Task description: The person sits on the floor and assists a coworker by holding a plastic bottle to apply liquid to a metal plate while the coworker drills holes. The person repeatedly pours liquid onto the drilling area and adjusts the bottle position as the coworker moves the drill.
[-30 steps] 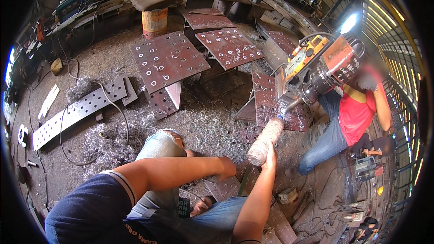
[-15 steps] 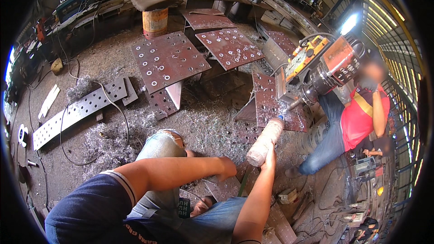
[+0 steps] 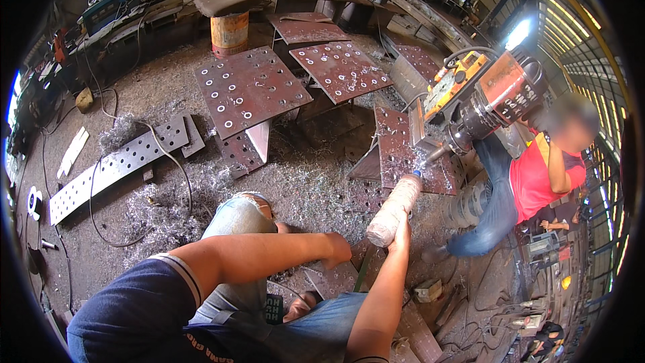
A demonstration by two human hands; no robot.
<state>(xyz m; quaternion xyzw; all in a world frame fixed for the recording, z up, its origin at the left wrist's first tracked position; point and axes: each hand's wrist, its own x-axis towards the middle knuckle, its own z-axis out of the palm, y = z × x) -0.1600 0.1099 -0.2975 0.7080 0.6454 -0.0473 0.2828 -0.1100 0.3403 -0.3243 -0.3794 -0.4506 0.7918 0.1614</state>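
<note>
My right hand is wrapped round the lower part of a cloudy, dirty plastic bottle. Tilted away from me, the bottle points its blue cap toward the cutter of a magnetic drill. That drill, orange and black with a yellow control side, rests on a reddish-brown steel plate with holes. Bits of metal swarf lie round the cutter. My left hand hangs over my knees, near a steel piece on the floor; its fingers are hidden.
Drilled brown plates stand beyond my knees, beside a padded stool. A long perforated steel strip lies at left, with a cable across it. Curly swarf covers the floor. A co-worker in a red shirt sits at right.
The co-worker at right has leaned further right, and the arm once raised near the face has shifted. My hands, the bottle and the drill look the same.
</note>
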